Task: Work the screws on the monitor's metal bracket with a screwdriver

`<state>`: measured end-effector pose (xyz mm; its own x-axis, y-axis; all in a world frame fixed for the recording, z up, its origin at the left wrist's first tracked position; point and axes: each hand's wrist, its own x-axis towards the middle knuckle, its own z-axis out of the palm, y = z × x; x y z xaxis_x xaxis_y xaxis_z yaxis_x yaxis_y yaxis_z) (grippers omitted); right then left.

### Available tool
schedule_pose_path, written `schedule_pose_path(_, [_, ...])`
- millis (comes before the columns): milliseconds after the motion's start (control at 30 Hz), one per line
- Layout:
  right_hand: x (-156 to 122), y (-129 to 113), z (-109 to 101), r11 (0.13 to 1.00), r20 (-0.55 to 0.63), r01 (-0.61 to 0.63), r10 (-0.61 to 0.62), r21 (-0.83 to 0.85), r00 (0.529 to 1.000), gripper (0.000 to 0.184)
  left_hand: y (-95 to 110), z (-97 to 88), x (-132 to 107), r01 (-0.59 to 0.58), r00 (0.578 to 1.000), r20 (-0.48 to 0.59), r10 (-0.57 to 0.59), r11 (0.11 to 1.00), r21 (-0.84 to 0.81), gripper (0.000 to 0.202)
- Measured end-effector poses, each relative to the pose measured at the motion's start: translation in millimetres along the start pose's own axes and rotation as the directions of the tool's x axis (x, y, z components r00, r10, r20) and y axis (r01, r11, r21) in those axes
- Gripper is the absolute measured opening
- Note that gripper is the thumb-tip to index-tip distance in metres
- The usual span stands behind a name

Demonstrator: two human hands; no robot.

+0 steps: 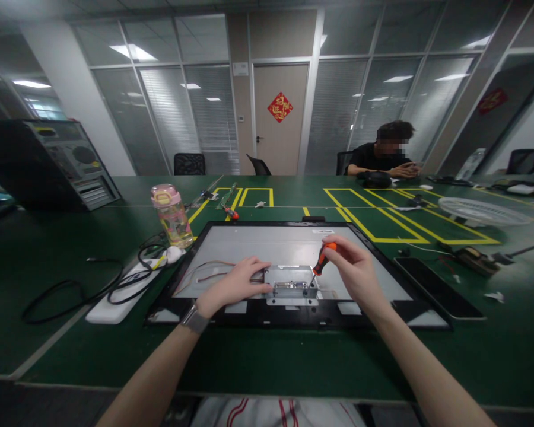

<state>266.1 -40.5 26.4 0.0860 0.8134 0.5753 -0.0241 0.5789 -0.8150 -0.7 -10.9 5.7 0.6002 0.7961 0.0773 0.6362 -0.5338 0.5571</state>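
Note:
A flat display panel [244, 240] with a black frame lies on the green table, its silvery back facing up. Near its lower middle sits a metal bracket [289, 276] with a small circuit strip along it. My left hand [237, 286] rests at the bracket's left end, thumb and forefinger apart and touching it. An orange-and-black screwdriver [324, 258] is pinched in my right hand [351, 267]. It leans with its tip down at the bracket's right side; whether it sits in a screw is too small to tell. Thin cables [209, 271] run left from the bracket.
A pink-lidded bottle [171, 216] and a white power strip [122, 293] with black cable stand left. To the right lies a black phone-like slab [438, 287]. Another screwdriver [232, 213] lies beyond the panel. A computer case [48, 163] stands far left; a person [378, 157] sits across the table.

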Motion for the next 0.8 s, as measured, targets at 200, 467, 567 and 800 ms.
schedule_pose_path(200, [0.8, 1.4, -1.8, 0.999, 0.002, 0.051, -0.051, -0.010, 0.999, 0.009, 0.5, 0.7, 0.1, -0.008, 1.000, -0.006, 0.008, 1.000, -0.001, 0.058])
schedule_pose_path(467, [-0.2, -7.5, 4.0, 0.986, 0.079, -0.069, 0.058, 0.153, 0.995, 0.016, 0.8, 0.1, -0.5, -0.004, 1.000, -0.007, 0.004, 1.000, 0.018, 0.056])
schedule_pose_path(567, [0.4, -5.7, 4.1, 0.989, 0.039, -0.063, 0.058, 0.134, 0.998, 0.013, -1.2, 1.2, 0.1, -0.009, 1.000, -0.011, 0.009, 1.000, 0.025, 0.057])
schedule_pose_path(800, [0.6, -9.8, 5.4, 0.969, 0.145, -0.127, 0.097, 0.213, 0.985, 0.019, 0.8, 0.7, 0.0, -0.009, 1.000, -0.009, 0.009, 1.000, 0.025, 0.056])
